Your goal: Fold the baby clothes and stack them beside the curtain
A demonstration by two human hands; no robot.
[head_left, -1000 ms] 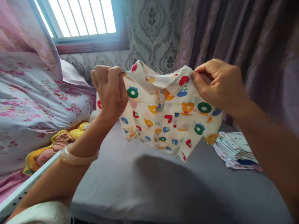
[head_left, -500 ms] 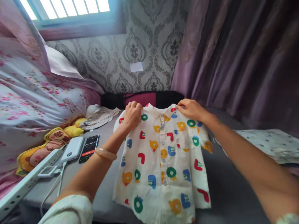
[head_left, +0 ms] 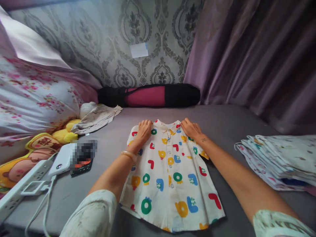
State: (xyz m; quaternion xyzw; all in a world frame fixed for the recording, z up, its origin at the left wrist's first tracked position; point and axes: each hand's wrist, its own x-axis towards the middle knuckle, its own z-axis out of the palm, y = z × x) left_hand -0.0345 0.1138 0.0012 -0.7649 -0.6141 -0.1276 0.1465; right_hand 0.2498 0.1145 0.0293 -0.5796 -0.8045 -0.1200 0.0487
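Note:
A white short-sleeved shirt (head_left: 163, 171) printed with colourful letters and ducks lies front side up on the grey bed surface (head_left: 217, 121), collar toward the wall. My left hand (head_left: 145, 129) has its fingers closed on the shirt's shoulder, left of the collar. On the other side of the collar, my right hand (head_left: 191, 127) pinches the opposite shoulder. The hem is spread toward me, with its lower edge slightly raised at the left.
Folded clothes (head_left: 283, 158) are stacked at the right. A black and pink roll bag (head_left: 148, 95) lies along the wall. At the left are a power strip (head_left: 27, 181), a white power bank (head_left: 63, 159), a blurred phone (head_left: 82, 161), plush toys (head_left: 64, 133) and a crumpled cloth (head_left: 98, 118).
Both hands have lowered the shirt onto the bed and it now lies flatter. The view has tilted down, bringing more of the bed and the folded stack into sight.

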